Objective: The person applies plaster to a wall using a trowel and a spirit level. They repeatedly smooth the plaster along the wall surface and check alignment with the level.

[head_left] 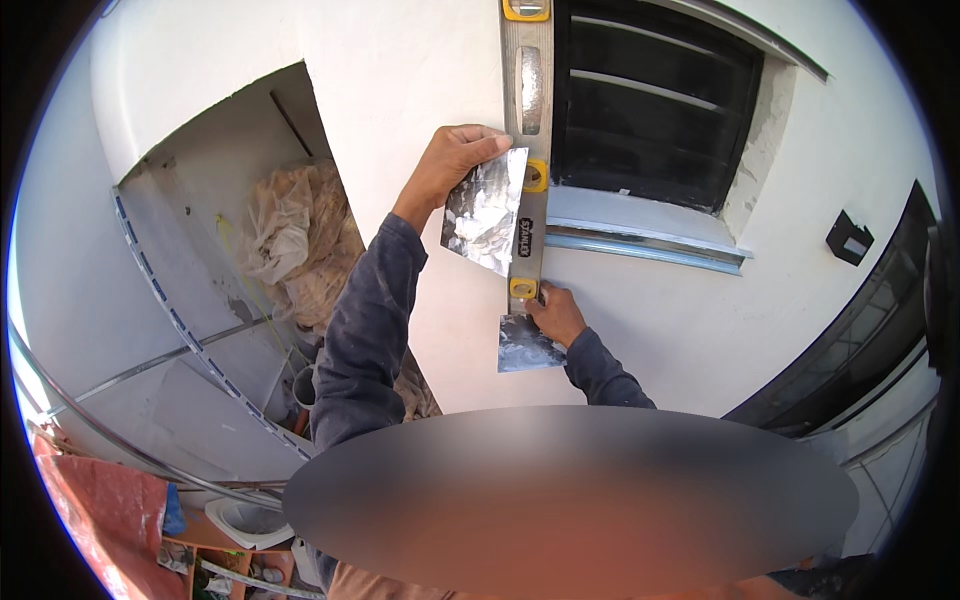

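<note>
A long grey spirit level [528, 200] with yellow vial frames stands upright against the white wall, beside the window's left edge. At its left edge my left hand [460, 160] is closed, thumb and fingers touching the level. From that hand hangs a wide, shiny putty knife [482, 215] smeared with white filler; its handle is hidden. My right hand [558, 316] is closed at the level's lower end. A second putty knife [527, 345], with a whitish smeared blade, sticks out below those fingers, its handle hidden as well.
A window [655, 105] with dark slats and a metal-edged sill [645, 250] is to the right. Further right is a small black wall fixture [849, 238]. On the left, a wall opening shows bundled plastic sheeting [300, 235]. A red cover [105, 515] lies lower left.
</note>
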`<state>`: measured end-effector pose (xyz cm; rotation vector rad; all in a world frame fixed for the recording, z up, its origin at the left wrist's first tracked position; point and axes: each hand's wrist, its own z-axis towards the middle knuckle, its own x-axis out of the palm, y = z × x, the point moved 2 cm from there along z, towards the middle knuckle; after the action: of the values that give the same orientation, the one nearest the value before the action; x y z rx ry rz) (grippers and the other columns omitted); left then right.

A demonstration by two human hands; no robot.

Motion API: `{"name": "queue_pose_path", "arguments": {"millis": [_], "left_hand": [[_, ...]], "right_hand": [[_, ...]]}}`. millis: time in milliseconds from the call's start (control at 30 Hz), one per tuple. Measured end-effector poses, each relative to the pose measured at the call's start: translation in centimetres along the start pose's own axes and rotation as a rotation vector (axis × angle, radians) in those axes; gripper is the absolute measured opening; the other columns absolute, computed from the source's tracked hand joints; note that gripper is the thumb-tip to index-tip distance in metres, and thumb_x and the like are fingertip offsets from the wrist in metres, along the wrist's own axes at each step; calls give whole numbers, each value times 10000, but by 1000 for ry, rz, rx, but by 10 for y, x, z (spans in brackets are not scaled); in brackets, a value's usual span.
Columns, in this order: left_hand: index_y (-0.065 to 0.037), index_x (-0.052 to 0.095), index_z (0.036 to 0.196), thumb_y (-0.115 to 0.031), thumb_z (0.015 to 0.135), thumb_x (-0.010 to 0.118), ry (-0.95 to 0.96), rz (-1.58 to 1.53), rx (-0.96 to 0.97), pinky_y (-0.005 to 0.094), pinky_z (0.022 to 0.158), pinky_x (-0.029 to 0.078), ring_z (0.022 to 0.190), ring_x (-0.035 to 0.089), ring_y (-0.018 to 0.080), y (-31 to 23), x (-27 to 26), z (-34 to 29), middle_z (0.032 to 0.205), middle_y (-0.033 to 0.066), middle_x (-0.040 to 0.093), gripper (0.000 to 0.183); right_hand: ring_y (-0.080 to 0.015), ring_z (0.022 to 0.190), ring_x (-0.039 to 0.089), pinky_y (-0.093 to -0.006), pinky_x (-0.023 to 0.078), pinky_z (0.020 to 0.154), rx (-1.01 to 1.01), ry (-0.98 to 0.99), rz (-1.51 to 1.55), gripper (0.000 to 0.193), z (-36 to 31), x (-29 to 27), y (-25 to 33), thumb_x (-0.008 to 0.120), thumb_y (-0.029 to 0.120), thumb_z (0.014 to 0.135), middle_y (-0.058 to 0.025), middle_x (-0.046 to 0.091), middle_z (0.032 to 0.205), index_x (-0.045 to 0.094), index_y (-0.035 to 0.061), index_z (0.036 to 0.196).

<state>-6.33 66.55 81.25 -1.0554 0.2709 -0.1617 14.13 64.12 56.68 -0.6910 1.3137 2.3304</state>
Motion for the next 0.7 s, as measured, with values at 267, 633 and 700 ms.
{"name": "queue_pose_path", "arguments": {"millis": [267, 633, 700], "left_hand": [[30, 702, 967, -281, 895, 739, -26, 36, 3, 221, 565, 542, 599, 652, 95, -2, 1, -1, 777, 65, 703, 321], [43, 696, 986, -262, 901, 729, -41, -10, 0, 213, 561, 535, 594, 642, 85, -2, 2, -1, 781, 57, 696, 318], [44, 696, 987, -261, 902, 727, -41, -5, -6, 212, 559, 532, 595, 641, 84, -2, 2, -1, 784, 56, 695, 318]], "right_hand": [[-484, 870, 644, -498, 513, 804, 44, 13, -16, 375, -2, -3, 4, 656, 229, 845, -332, 655, 865, 619, -83, 1051], [-480, 888, 638, -501, 507, 821, 71, 35, 2, 348, -3, -8, 12, 648, 226, 850, -324, 655, 893, 630, -73, 1025], [-480, 890, 638, -502, 506, 822, 84, 39, 16, 344, -3, -8, 12, 646, 225, 851, -324, 655, 894, 630, -72, 1021]]}}
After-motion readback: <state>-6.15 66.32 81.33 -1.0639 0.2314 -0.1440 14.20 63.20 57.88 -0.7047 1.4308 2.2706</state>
